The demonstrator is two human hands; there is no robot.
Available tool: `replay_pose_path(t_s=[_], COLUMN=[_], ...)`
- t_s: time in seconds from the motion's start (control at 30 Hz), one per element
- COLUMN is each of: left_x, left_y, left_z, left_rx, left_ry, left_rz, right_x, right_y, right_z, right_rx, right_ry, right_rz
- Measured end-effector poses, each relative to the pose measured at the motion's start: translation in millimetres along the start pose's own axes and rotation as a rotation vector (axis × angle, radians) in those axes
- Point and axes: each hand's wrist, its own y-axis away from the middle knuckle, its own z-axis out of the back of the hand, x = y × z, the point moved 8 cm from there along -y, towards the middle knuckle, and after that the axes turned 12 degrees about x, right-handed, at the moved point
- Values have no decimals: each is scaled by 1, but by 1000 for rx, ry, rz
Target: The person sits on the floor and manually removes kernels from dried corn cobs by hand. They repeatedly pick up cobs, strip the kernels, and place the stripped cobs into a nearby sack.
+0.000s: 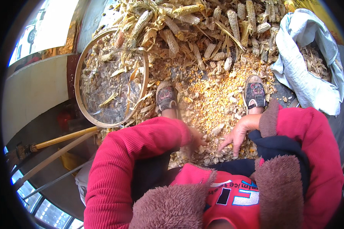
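Observation:
Between my two shoes lies a pile of yellow corn kernels [215,97] mixed with broken cob bits and chaff. My right hand [237,136] reaches down over the chaff with its fingers spread and nothing held. Opposite it, my left hand [196,138] is blurred, partly covered by the pink corduroy sleeve; its fingertips point at the chaff, and its grip is unclear. A round sieve [145,83] with a wooden rim and fine mesh rests on the cobs at the left. Bare corn cobs [170,41] and dry husks are heaped beyond the kernels.
A white woven sack [291,68] holding husk scraps stands open at the right. A yellow sack [312,8] is behind it. Wooden poles [66,137] lean at the lower left. My left shoe [166,96] and right shoe [255,93] stand amid the kernels.

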Motion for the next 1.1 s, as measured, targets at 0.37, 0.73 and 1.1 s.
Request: replay_pose_path(t_s=[0.37, 0.73, 1.1], left_x=[84, 135, 117], left_y=[76, 269, 147], left_z=[77, 250, 133], left_rx=[-487, -1522, -857], left_ry=[205, -351, -192], left_rz=[337, 970, 511], right_x=[44, 39, -17], right_y=[277, 331, 179], right_z=[82, 140, 108], right_rx=[-1787, -1935, -1399], right_ry=[521, 302, 380], right_rz=[-245, -850, -301])
